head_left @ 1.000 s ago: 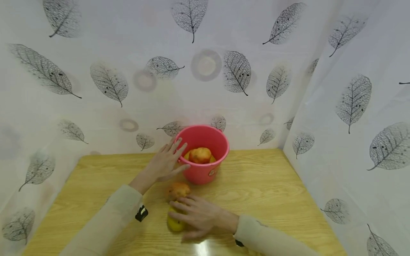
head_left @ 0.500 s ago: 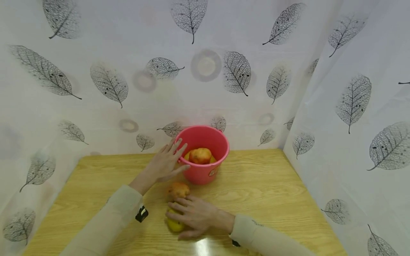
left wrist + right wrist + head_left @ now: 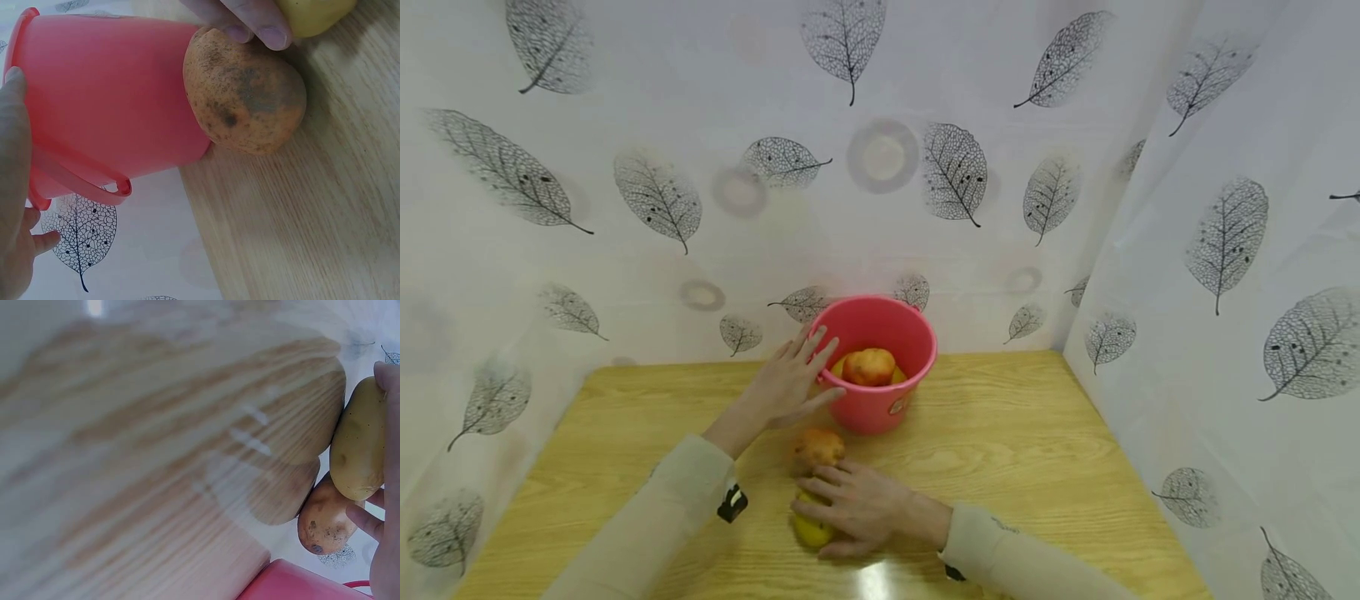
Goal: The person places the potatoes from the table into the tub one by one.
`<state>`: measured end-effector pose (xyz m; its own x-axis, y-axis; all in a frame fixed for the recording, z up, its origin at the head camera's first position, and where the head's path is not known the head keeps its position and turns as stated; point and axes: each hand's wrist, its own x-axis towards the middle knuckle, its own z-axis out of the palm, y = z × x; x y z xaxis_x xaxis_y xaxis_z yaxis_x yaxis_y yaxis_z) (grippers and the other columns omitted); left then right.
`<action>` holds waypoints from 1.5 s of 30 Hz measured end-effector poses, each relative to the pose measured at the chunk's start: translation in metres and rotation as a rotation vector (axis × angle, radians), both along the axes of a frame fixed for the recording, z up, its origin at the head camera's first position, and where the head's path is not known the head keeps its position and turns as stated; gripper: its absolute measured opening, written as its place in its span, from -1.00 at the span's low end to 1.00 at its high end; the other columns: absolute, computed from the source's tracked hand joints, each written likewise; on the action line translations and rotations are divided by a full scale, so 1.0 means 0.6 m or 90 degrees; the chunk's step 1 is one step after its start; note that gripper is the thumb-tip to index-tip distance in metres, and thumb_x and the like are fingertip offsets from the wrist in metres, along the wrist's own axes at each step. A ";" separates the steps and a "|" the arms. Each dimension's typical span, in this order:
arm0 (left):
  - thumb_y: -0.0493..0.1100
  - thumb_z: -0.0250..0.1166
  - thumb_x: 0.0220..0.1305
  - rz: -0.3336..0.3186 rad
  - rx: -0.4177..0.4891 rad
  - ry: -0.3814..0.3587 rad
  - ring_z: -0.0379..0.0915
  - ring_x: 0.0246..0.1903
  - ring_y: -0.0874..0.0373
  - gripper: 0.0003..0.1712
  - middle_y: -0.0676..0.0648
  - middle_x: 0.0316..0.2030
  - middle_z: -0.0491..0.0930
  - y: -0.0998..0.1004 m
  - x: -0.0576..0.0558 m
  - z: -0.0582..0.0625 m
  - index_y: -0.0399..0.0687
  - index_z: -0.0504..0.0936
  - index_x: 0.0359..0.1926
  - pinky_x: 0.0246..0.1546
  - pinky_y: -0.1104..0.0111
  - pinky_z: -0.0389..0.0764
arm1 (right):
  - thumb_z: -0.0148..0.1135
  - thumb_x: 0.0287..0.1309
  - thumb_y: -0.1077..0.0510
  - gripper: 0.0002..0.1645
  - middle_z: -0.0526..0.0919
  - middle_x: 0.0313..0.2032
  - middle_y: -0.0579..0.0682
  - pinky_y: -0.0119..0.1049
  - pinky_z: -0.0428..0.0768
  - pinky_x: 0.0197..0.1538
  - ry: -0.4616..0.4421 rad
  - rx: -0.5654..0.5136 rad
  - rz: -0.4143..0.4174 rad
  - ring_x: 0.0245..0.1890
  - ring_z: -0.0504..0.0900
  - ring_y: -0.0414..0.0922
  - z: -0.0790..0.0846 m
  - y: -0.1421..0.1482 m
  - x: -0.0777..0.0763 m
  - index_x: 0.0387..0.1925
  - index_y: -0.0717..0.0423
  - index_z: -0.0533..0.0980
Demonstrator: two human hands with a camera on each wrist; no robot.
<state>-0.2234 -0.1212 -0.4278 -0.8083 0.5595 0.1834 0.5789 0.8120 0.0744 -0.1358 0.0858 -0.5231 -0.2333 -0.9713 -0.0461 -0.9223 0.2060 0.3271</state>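
Observation:
My right hand (image 3: 865,504) grips a yellow potato (image 3: 811,527) on the table, its palm side over the top. In the right wrist view the thumb lies at one end of this potato (image 3: 358,440) and fingers show at the other. An orange-brown potato (image 3: 818,447) with dark spots lies between that hand and a pink bucket (image 3: 872,412). In the left wrist view my right fingertips touch this brown potato (image 3: 247,94). My left hand (image 3: 782,383) rests on the bucket's left rim, fingers straight and spread. Inside the bucket sits another orange-brown potato (image 3: 869,367) over yellow pieces.
The wood-grain table (image 3: 1015,450) stands against a white curtain (image 3: 880,242) printed with leaves, at the back and the sides. The bucket's handle (image 3: 87,187) hangs down along its side. A small yellowish thing peeks in at the bottom edge, right of centre.
The right hand has shifted slightly left and settled on the yellow potato. The left hand, the bucket and the brown potato have stayed in place.

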 end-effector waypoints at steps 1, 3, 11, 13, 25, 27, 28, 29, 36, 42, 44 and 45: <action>0.43 0.05 0.50 0.000 0.001 0.001 -0.13 0.68 -0.34 0.03 -0.26 0.69 0.01 0.000 0.000 0.000 -0.14 0.11 0.67 0.64 -0.19 0.16 | -0.35 0.52 -0.55 -0.11 0.40 0.56 -0.08 -0.14 0.51 0.51 0.000 0.001 0.000 0.49 0.46 -0.04 0.001 0.001 0.001 0.63 -0.23 0.19; 0.43 0.05 0.50 0.001 0.002 0.000 -0.13 0.68 -0.34 0.03 -0.26 0.69 0.01 0.000 0.001 -0.001 -0.14 0.11 0.67 0.64 -0.19 0.16 | -0.35 0.51 -0.56 -0.11 0.41 0.55 -0.09 -0.14 0.52 0.50 0.004 -0.001 0.003 0.48 0.47 -0.05 0.002 0.002 0.001 0.62 -0.23 0.20; 0.43 0.06 0.50 0.000 0.007 0.005 -0.12 0.68 -0.34 0.02 -0.25 0.69 0.02 -0.001 0.000 -0.004 -0.14 0.12 0.67 0.63 -0.20 0.17 | -0.21 0.44 -0.60 -0.12 0.44 0.50 -0.09 -0.18 0.57 0.41 0.002 -0.027 0.007 0.36 0.51 -0.08 0.001 0.009 0.000 0.57 -0.29 0.23; 0.43 0.06 0.50 -0.002 0.006 0.006 -0.13 0.68 -0.33 0.02 -0.25 0.69 0.03 -0.001 0.000 -0.004 -0.14 0.11 0.67 0.64 -0.20 0.17 | -0.17 0.42 -0.60 -0.12 0.45 0.48 -0.10 -0.21 0.60 0.36 -0.001 -0.032 0.009 0.34 0.53 -0.09 0.000 0.011 0.000 0.56 -0.31 0.24; 0.44 0.04 0.50 0.001 -0.004 0.007 -0.13 0.68 -0.33 0.02 -0.26 0.69 0.03 0.000 0.000 -0.004 -0.14 0.11 0.67 0.64 -0.18 0.15 | 0.04 0.28 -0.59 -0.20 0.53 0.29 -0.16 -0.32 0.64 0.20 -0.007 -0.053 0.028 0.13 0.57 -0.20 0.008 0.033 0.000 0.42 -0.39 0.39; 0.44 0.03 0.51 0.002 -0.004 0.003 -0.13 0.69 -0.32 0.02 -0.25 0.69 0.02 0.001 0.000 -0.003 -0.13 0.11 0.67 0.64 -0.19 0.16 | 0.06 0.27 -0.60 -0.20 0.53 0.26 -0.17 -0.34 0.64 0.16 -0.002 -0.056 0.036 0.09 0.56 -0.21 0.008 0.038 0.000 0.41 -0.40 0.40; 0.44 0.03 0.51 0.003 -0.004 0.002 -0.14 0.69 -0.32 0.02 -0.25 0.69 0.01 0.001 0.000 -0.004 -0.13 0.10 0.67 0.64 -0.19 0.16 | 0.06 0.27 -0.59 -0.20 0.54 0.26 -0.18 -0.35 0.64 0.16 -0.003 -0.056 0.038 0.09 0.56 -0.21 0.008 0.040 0.000 0.41 -0.40 0.41; 0.44 0.03 0.51 0.004 -0.004 0.001 -0.14 0.69 -0.32 0.02 -0.26 0.69 0.00 0.001 0.000 -0.004 -0.13 0.10 0.67 0.64 -0.19 0.16 | 0.06 0.26 -0.59 -0.20 0.54 0.25 -0.18 -0.33 0.64 0.16 -0.003 -0.057 0.039 0.09 0.56 -0.21 0.008 0.042 0.001 0.41 -0.40 0.41; 0.44 0.03 0.52 0.004 -0.002 -0.003 -0.15 0.69 -0.32 0.02 -0.26 0.69 0.00 0.000 0.000 -0.004 -0.13 0.09 0.67 0.65 -0.18 0.14 | 0.08 0.26 -0.59 -0.18 0.56 0.28 -0.16 -0.32 0.65 0.17 -0.010 -0.048 0.043 0.10 0.58 -0.20 0.008 0.060 0.003 0.43 -0.38 0.42; 0.43 0.04 0.51 0.002 0.000 0.002 -0.13 0.68 -0.33 0.02 -0.26 0.69 0.01 0.000 0.000 -0.003 -0.13 0.09 0.67 0.64 -0.19 0.16 | 0.14 0.19 -0.61 -0.15 0.58 0.27 -0.17 -0.30 0.67 0.15 0.010 -0.059 0.042 0.10 0.62 -0.19 0.015 0.075 0.003 0.41 -0.40 0.42; 0.43 0.05 0.51 0.001 0.002 0.002 -0.13 0.68 -0.33 0.02 -0.27 0.69 0.01 0.000 0.000 -0.002 -0.13 0.10 0.67 0.63 -0.20 0.17 | 0.15 0.17 -0.61 -0.15 0.59 0.27 -0.17 -0.29 0.67 0.14 0.018 -0.067 0.042 0.10 0.63 -0.18 0.018 0.079 0.002 0.40 -0.39 0.44; 0.43 0.05 0.51 0.002 0.002 0.001 -0.13 0.69 -0.33 0.02 -0.27 0.69 0.01 0.001 -0.001 -0.002 -0.13 0.10 0.67 0.63 -0.20 0.18 | 0.16 0.16 -0.61 -0.15 0.59 0.27 -0.17 -0.28 0.67 0.14 0.020 -0.069 0.042 0.11 0.64 -0.17 0.019 0.081 0.001 0.39 -0.39 0.44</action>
